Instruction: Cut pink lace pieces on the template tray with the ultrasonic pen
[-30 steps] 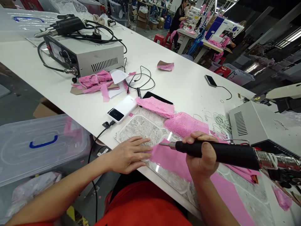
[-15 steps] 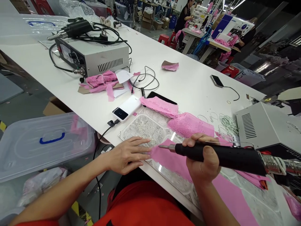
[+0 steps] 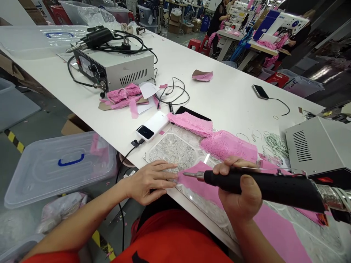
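My right hand is wrapped round the black handle of a cutting tool, whose metal tip lies over the near end of a pink fabric strip. My left hand lies flat with its fingers stretched out, pressing the strip's end at the table's front edge. The strip rests on a clear plate with a lace pattern under it. Two pieces of pink lace lie just beyond.
A grey control box stands at the right, another with a second tool at the far left. A white power bank, cables, a phone and pink scraps lie on the white table. A clear lidded bin sits on the floor. People work at sewing machines behind.
Both hands hold the same pose on the pink strip. The tool tip has crept slightly toward my left fingers. My view has shifted a little, so everything sits further right.
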The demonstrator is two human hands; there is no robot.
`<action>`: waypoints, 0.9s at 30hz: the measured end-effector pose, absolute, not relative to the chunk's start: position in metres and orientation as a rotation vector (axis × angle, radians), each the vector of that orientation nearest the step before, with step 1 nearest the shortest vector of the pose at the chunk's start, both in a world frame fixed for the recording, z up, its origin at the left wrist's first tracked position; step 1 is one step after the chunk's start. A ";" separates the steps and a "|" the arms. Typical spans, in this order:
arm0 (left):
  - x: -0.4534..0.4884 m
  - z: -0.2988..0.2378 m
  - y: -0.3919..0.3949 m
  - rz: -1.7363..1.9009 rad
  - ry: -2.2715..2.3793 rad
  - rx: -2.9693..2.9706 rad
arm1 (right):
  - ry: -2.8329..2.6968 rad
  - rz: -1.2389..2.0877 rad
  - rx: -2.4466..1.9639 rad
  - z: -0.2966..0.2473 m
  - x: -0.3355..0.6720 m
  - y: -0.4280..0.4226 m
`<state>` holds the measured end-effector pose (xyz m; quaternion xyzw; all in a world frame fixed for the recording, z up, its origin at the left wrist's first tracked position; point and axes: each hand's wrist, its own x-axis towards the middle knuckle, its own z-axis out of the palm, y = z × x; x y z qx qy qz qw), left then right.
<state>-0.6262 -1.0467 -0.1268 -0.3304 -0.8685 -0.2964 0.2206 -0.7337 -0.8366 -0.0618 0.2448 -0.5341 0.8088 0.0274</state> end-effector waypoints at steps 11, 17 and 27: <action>-0.629 -0.130 -1.044 -0.784 -2.439 -0.907 | -1.659 2.474 0.881 -0.067 -0.728 -0.847; -0.629 -0.129 -1.044 -0.778 -2.446 -0.905 | -1.675 2.455 0.921 -0.068 -0.728 -0.849; -0.627 -0.122 -1.040 -0.756 -2.396 -0.779 | -1.509 2.373 0.554 -0.023 -0.753 -0.785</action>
